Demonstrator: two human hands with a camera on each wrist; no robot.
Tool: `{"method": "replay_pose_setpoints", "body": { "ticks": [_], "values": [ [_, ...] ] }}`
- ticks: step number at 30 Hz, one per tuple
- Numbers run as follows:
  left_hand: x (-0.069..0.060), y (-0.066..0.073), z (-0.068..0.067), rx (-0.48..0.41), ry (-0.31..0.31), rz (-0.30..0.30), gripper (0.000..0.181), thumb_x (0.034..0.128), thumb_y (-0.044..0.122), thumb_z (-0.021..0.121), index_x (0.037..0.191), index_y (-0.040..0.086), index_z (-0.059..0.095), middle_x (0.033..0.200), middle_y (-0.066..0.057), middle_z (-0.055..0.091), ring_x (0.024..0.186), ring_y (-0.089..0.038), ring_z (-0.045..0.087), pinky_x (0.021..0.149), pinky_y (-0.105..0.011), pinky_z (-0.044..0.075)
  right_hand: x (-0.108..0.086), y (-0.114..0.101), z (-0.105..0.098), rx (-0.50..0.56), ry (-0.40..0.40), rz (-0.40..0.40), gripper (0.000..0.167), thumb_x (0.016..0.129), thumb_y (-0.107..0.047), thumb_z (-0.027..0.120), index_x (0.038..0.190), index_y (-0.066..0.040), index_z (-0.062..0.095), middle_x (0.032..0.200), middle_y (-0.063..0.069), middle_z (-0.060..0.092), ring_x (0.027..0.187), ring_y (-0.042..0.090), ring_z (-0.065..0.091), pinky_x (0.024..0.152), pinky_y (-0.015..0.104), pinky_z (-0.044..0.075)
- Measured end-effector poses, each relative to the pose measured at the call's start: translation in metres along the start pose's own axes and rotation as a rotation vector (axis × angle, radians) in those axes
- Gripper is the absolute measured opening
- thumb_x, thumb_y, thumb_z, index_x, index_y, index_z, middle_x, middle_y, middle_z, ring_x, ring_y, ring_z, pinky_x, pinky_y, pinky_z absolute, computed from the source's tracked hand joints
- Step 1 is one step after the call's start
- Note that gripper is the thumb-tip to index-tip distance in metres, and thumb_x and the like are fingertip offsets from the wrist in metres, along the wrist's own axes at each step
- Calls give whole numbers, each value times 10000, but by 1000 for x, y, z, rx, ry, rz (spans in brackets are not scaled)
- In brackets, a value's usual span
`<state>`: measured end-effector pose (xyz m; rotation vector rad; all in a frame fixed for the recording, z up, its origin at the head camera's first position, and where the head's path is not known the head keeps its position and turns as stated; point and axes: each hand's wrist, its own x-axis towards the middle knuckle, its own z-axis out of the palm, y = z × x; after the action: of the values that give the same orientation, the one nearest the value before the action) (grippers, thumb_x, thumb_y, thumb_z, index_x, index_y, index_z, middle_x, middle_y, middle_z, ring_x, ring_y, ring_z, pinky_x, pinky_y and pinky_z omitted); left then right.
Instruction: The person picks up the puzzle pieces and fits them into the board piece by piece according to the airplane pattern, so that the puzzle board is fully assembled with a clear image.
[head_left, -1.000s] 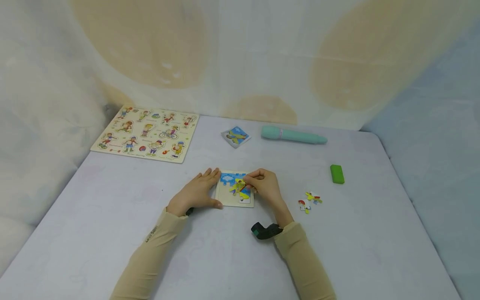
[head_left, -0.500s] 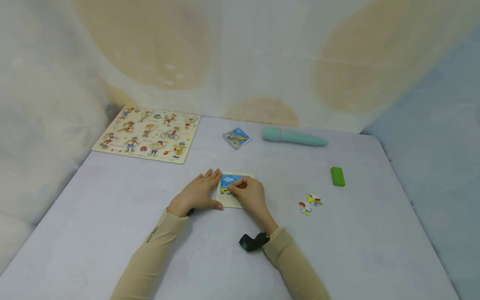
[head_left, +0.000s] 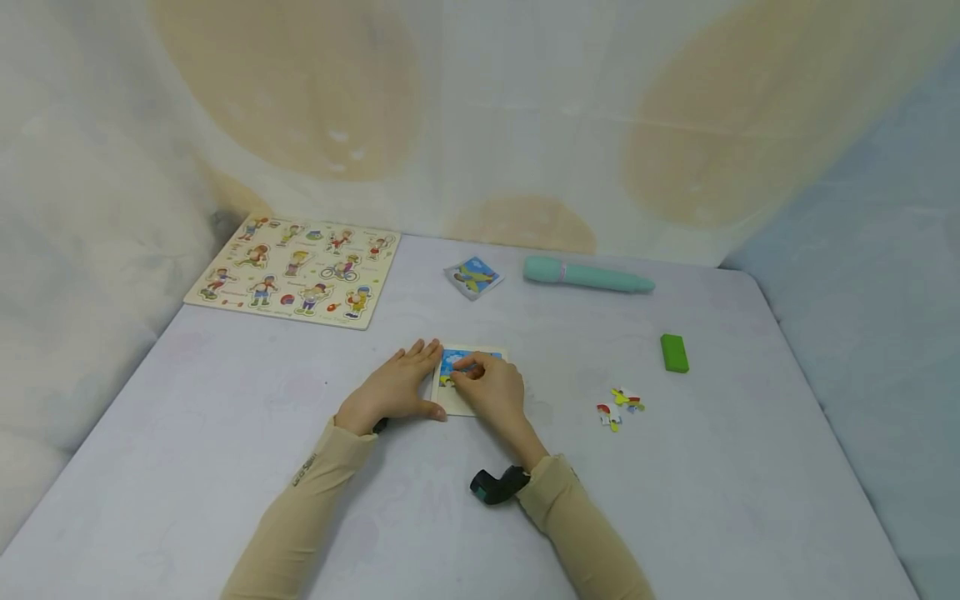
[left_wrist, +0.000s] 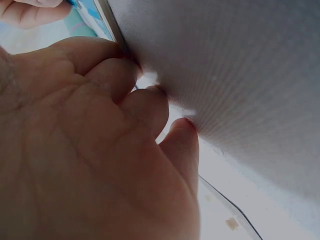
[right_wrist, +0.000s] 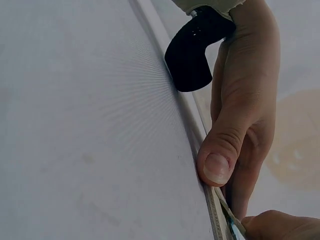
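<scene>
A small wooden jigsaw board (head_left: 457, 405) lies mid-table, its upper part covered by blue sky pieces. My left hand (head_left: 397, 383) rests flat at the board's left edge, fingers extended and thumb at the near corner. Over the board, my right hand (head_left: 495, 387) pinches a jigsaw piece between thumb and fingertips; its fingers hide much of the picture. In the right wrist view, a thin jigsaw piece (right_wrist: 232, 217) stands tilted against the board, beside the right fingertips. Loose jigsaw pieces (head_left: 610, 414) lie to the right of my right hand.
A peg puzzle board with children figures (head_left: 296, 271) lies at the back left. Behind the jigsaw are a picture card (head_left: 474, 277) of a yellow plane and a mint-green microphone-shaped object (head_left: 588, 275). A green block (head_left: 674, 353) sits at the right.
My right hand has moved left across the jigsaw board, from its right side to the left part of the picture, then shifted slightly more. The left hand stays in place.
</scene>
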<state>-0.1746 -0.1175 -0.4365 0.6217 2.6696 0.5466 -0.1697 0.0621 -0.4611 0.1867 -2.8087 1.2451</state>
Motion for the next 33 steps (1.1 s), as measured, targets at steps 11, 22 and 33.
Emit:
{"method": "replay_pose_setpoints", "body": {
  "ticks": [11, 22, 33],
  "values": [
    [-1, 2, -3, 16, 5, 4, 1081, 746, 481, 788, 1532, 18, 208, 1617, -135, 169, 1508, -342, 108, 1218, -542, 142, -1, -4, 3, -107, 8, 8, 146, 821, -299, 757, 864, -159, 764, 493, -59, 527, 410, 43, 363, 403, 188, 251],
    [-2, -1, -1, 10, 17, 17, 1077, 748, 461, 793, 1526, -8, 213, 1608, -170, 183, 1500, -373, 123, 1209, -559, 154, 0, -11, 0, -204, -33, 57, 169, 830, -365, 739, 847, -198, 720, 670, -41, 692, 536, 101, 535, 486, 261, 357],
    [2, -2, 0, 30, -22, -11, 1085, 758, 481, 782, 1542, 33, 181, 1626, -122, 133, 1514, -330, 80, 1230, -517, 121, 7, 46, -85, 312, 4, 130, 235, 962, -234, 605, 1088, -46, 666, 790, 104, 671, 653, 145, 575, 555, 196, 451]
  ]
}}
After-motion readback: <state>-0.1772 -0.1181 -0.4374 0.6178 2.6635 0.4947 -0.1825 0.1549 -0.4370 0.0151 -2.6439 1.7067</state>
